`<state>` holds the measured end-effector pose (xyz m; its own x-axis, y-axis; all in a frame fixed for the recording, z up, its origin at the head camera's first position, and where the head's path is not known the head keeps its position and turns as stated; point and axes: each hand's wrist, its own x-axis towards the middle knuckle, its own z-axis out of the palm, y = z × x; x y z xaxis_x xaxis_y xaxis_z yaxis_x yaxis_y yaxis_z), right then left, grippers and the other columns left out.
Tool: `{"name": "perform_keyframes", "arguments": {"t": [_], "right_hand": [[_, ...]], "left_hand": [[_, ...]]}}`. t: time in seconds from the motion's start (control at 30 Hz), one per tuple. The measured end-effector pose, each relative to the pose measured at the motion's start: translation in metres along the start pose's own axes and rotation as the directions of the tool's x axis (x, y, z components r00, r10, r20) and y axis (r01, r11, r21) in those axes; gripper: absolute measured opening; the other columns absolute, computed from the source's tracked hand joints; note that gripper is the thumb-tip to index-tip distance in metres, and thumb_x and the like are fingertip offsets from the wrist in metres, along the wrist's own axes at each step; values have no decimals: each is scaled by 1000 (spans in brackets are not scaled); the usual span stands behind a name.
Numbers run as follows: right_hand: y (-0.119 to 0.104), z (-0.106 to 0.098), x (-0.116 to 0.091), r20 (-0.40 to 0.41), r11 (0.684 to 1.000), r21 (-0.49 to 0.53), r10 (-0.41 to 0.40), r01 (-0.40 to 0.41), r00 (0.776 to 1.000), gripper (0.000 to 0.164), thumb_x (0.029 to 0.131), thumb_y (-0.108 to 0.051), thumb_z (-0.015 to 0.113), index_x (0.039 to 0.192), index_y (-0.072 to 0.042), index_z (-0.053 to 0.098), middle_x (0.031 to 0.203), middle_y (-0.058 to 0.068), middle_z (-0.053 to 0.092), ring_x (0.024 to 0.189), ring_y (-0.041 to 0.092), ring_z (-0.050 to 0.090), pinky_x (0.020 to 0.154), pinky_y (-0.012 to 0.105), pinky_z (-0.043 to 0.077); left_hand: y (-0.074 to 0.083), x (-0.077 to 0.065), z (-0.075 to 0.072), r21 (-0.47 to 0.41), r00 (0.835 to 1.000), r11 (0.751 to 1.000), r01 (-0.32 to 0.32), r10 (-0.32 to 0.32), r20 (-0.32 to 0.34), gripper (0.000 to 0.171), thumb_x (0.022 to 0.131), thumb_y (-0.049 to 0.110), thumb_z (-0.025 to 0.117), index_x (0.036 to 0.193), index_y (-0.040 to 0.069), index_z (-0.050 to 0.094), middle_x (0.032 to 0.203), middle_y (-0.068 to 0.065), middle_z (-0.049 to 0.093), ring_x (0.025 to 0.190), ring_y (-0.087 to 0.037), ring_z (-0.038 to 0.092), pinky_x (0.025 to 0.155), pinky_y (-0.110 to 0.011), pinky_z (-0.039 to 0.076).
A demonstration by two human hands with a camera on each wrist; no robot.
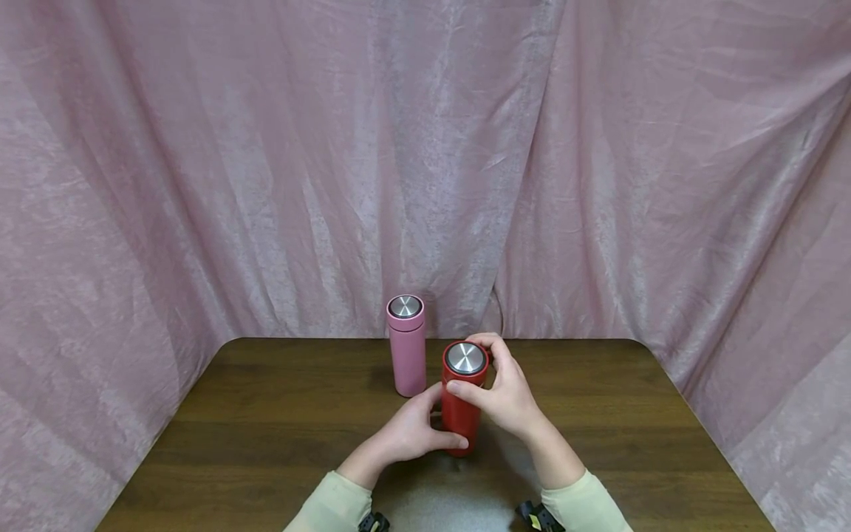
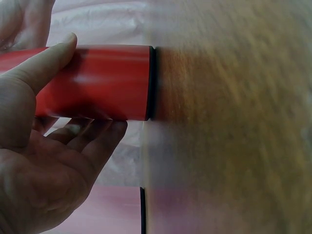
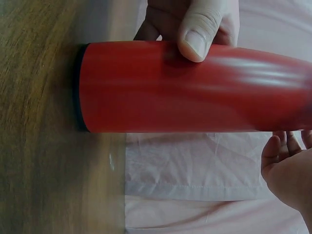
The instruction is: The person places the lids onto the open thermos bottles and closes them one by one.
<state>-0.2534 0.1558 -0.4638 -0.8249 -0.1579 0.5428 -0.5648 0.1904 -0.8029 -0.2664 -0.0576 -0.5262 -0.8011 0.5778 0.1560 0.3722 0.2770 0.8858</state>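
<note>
A red thermos flask [image 1: 460, 414] with a silver-topped lid [image 1: 465, 357] is upright in front of me, its dark base on or very near the table. My left hand [image 1: 412, 434] grips its lower body, the thumb across the near side and the fingers behind. Higher up, my right hand [image 1: 510, 393] holds the flask around the lid and neck, thumb in front. The right wrist view shows the red body [image 3: 146, 92] broadly, with part of the right hand [image 3: 292, 180] at the edge. A pink thermos flask [image 1: 407, 358] stands behind, slightly left, untouched.
The flasks are on a brown wooden table [image 1: 266, 421] with rounded far corners. Pink curtains [image 1: 319, 185] hang behind it and along both sides. A thin cord [image 1: 499, 307] shows at the table's back edge, behind the right hand.
</note>
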Motion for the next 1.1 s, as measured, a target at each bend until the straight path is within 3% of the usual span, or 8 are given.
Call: {"name": "perform_keyframes", "arguments": {"t": [0.53,0.77,0.97,1.1], "right_hand": [[0,4,-1,-45,999,-30,13,-14,999,65,81,-17,99,133,-10,60,133,1,65,124,20,62,108,30,48],[2,-1,-1,10,999,-34,-1,1,1000,76,82,-18,98,147,-15,58,135,1,65,126,19,63,110,32,49],[7,-8,1,121,988,120,-114,99,986,75,92,-13,87,159,-9,55,145,11,59,133,23,59,114,30,46],[10,-10,2,180,969,219,-158,118,971,70,97,-12,77,161,-5,52,146,16,56,133,24,59,111,31,49]], "left_hand": [[0,0,0,-15,1000,1000,10,-10,6,71,85,20,99,146,23,62,128,11,74,125,-16,71,107,-32,57],[-1,0,0,-11,1000,1000,5,-5,4,70,85,21,99,145,25,63,129,12,74,125,-16,71,107,-33,57],[-1,0,-1,1,1000,1000,9,-9,-1,64,84,24,100,138,25,65,128,13,73,125,-16,71,109,-35,57],[0,0,-1,7,1000,1000,18,-18,-2,62,85,25,100,137,26,65,127,14,73,125,-15,71,109,-36,57]]}}
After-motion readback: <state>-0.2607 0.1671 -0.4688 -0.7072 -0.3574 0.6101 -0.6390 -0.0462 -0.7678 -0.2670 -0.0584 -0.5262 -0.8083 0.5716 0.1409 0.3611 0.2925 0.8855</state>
